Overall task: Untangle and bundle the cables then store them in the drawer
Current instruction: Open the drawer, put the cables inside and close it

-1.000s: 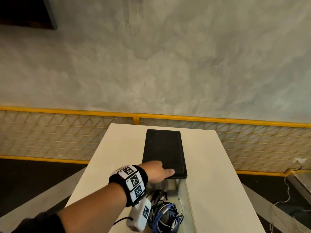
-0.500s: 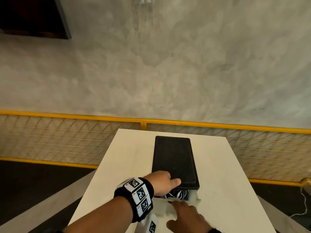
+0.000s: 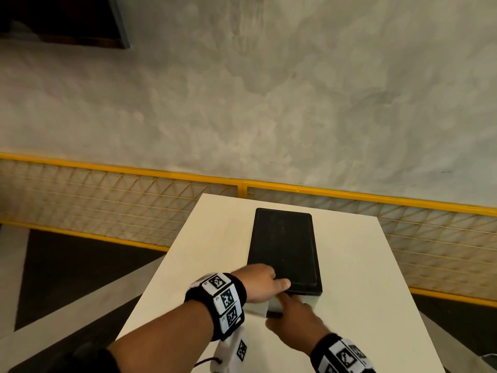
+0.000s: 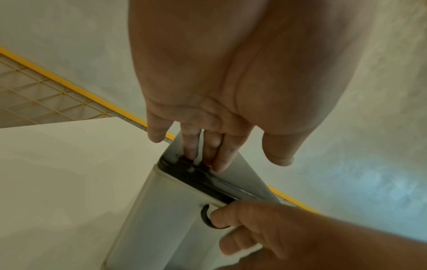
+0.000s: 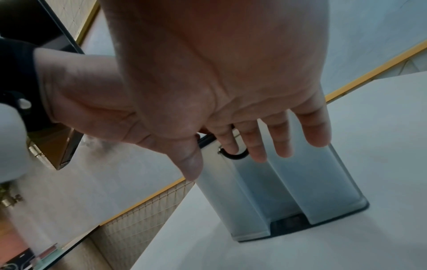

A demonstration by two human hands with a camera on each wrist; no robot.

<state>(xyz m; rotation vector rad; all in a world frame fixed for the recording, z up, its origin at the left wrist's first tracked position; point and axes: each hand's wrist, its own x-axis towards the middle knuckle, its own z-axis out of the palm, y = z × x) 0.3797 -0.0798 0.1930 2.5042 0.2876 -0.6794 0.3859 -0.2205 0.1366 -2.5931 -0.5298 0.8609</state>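
Note:
A small drawer unit with a black top (image 3: 285, 246) stands on the white table (image 3: 363, 265). My left hand (image 3: 265, 282) lies flat on the top's near edge, fingers (image 4: 191, 146) straight. My right hand (image 3: 293, 316) presses its fingers (image 5: 258, 146) against the translucent drawer front (image 5: 254, 191), at the black loop handle (image 5: 235, 156). The drawer front (image 4: 161, 210) sits flush under the black top's rim (image 4: 208, 179), and the handle (image 4: 204, 217) shows beside my right hand (image 4: 242, 228). The cables are hidden from every view.
A yellow-framed mesh fence (image 3: 134, 205) runs behind the table, below a grey wall. Dark floor lies to the left and right of the table. A dark framed opening (image 3: 61, 20) sits high on the wall at the left.
The drawer stood open a second ago with blue and black cables inside. My right hand came in and pushed it shut, hiding the cables. My left hand stayed on the top.

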